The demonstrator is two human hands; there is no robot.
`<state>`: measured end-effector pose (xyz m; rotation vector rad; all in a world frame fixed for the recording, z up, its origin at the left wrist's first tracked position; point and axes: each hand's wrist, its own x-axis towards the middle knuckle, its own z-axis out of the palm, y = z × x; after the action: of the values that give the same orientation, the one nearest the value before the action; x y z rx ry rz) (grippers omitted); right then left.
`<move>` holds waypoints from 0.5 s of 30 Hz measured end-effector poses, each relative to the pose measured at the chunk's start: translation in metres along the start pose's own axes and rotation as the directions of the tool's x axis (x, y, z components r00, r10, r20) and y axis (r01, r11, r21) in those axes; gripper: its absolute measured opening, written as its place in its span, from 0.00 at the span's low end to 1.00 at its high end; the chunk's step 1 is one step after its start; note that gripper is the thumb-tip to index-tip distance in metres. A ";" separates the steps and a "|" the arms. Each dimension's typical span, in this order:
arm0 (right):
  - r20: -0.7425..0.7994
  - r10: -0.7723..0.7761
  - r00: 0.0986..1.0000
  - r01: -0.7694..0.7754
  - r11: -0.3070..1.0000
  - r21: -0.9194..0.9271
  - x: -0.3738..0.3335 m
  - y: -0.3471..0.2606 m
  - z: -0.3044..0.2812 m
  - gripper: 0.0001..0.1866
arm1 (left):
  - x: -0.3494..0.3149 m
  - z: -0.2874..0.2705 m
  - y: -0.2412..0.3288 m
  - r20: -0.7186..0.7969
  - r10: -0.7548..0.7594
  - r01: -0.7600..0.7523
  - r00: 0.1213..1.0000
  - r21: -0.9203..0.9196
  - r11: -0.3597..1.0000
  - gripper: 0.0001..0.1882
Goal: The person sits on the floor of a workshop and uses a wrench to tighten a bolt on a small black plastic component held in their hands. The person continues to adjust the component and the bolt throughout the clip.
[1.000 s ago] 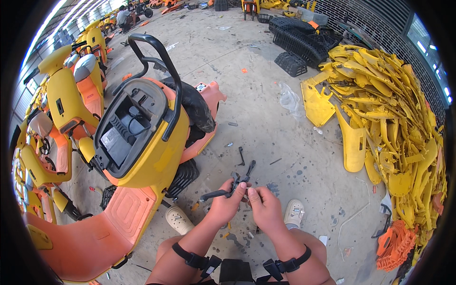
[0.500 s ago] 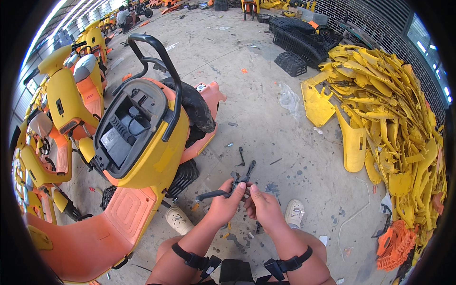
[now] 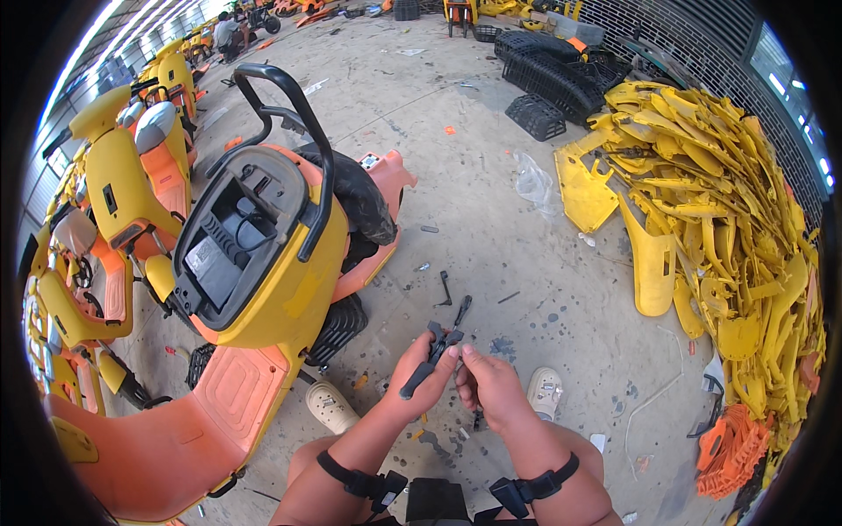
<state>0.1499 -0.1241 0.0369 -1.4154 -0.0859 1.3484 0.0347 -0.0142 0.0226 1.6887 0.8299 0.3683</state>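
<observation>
My left hand [image 3: 421, 375] is closed around a black, jointed lever-like part [image 3: 431, 361]. One thick arm of it points down toward my left wrist, and a thinner end sticks out past my fingers, away from me. I cannot make out exactly what kind of part it is. My right hand [image 3: 488, 386] is just to the right, its fingers curled and its thumb tip close to the left thumb. Whatever those fingers hold is hidden; a small dark thing shows below them. On the floor beyond lies a small black bent rod [image 3: 445, 287].
A yellow and orange scooter [image 3: 289, 294] with an open seat compartment stands close on my left, more scooters behind it. At right rises a heap of yellow panels [image 3: 702, 193], with orange pieces [image 3: 732, 451] nearer me. Black crates [image 3: 537, 117] lie farther off. A person [image 3: 226, 37] crouches far left.
The black part has turned in my left hand: its arm pointed left before and now points down toward my wrist. My right hand has shifted only slightly.
</observation>
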 end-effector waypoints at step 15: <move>-0.080 -0.239 0.968 0.201 0.923 -0.328 0.011 0.015 -0.002 0.23 | 0.006 0.010 -0.028 0.111 -0.103 0.133 0.989 -0.315 0.940 0.22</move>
<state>0.1465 -0.1234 0.0187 -1.6970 -0.3891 1.0933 0.0361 -0.0144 -0.0080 1.3358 0.7537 0.3210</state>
